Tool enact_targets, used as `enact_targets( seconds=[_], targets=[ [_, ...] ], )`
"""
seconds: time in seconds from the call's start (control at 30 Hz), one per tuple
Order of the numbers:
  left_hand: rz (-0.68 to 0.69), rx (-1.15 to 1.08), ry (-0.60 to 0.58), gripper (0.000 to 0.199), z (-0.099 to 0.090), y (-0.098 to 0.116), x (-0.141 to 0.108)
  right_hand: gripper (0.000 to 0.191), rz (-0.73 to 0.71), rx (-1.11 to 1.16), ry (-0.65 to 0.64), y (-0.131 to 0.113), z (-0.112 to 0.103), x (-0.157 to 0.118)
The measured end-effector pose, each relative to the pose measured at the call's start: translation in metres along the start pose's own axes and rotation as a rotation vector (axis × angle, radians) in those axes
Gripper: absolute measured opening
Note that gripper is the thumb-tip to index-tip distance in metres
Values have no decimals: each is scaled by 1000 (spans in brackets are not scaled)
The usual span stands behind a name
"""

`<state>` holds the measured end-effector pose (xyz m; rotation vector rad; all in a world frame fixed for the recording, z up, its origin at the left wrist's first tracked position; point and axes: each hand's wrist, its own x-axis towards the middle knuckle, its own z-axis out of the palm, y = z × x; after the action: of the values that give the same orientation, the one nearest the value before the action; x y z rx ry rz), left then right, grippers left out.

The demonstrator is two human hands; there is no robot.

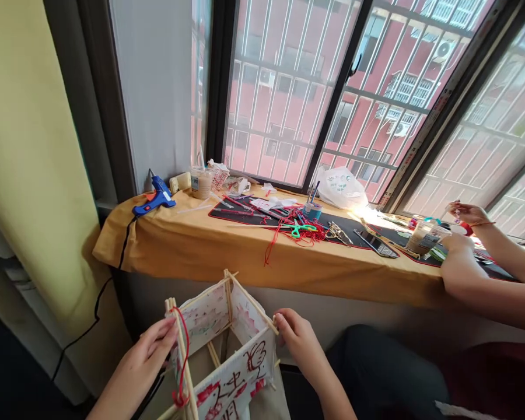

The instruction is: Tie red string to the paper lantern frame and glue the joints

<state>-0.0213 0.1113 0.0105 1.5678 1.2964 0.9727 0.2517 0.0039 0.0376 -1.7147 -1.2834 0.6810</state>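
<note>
Two bare hands hold one open, box-like stick frame [245,366] low in front of the wearer, below the ledge. The left hand [147,353] grasps its near left corner post, thumb and fingers closed on the sticks; the right hand [298,339] pinches the stick ends at the right corner between thumb and fingertips. At least three white panels show on the frame, the near one carrying dark red brush strokes, and one red cord [186,350] hangs down the left post.

On the ledge, spread with one orange cloth [245,256], lie one blue glue gun [158,196] with its black cable [100,300] running down over the edge, one white plastic bag [342,188], one phone [378,244] and one pair of green scissors [296,228] on a tangle of red thread [311,234] (too knotted for the strands to be counted). Two cups of pale brown drink stand apart: the left cup [201,185] near the glue gun, the right cup [423,239] beside the two hands [466,213] of one other person, whose wrist bears one red band
</note>
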Motion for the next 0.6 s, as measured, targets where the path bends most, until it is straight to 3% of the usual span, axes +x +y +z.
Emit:
enact_targets(
  seconds=[0.07, 0.27, 0.47, 0.6],
  targets=[
    [-47, -47, -7, 68, 4, 13, -1, 39, 0, 67, -12, 1, 1, -2],
    [-7, 31, -14, 56, 7, 28, 1, 38, -7, 199, -21, -7, 6, -15],
    [27, -30, -142, 52, -5, 38, 8, 42, -9, 300, -7, -12, 11, -37],
    [88, -56, -294, 49, -10, 39, 23, 39, -55, 356, -36, -12, 25, -52]
  ],
)
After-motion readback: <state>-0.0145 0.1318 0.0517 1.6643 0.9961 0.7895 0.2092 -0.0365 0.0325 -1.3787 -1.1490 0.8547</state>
